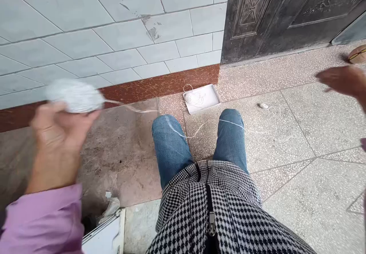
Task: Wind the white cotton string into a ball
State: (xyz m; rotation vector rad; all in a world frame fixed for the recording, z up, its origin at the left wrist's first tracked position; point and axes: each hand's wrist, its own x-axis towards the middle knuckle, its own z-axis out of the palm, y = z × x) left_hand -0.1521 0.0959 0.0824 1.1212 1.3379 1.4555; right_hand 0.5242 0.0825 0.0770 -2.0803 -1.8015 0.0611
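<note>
My left hand [58,126], on the left, is closed around a white ball of string [76,95], blurred by motion. From the ball a loose white strand [183,135] runs to the right across both knees and fades from sight over the floor beyond. Out at the right edge, my right hand [341,80] is smeared by movement, its fingers stretched out toward the left, and I see nothing in it. A shallow white box [210,98] stands on the floor past the knees, with a loose tangle of white string [195,98] in it.
A small whitish lump [263,106] lies on the speckled floor [288,136]. Ahead are a tiled wall [122,37] and a dark carved door [274,18]. A rounded tan object [358,55] sits at far right. A white-edged panel [104,237] lies at lower left.
</note>
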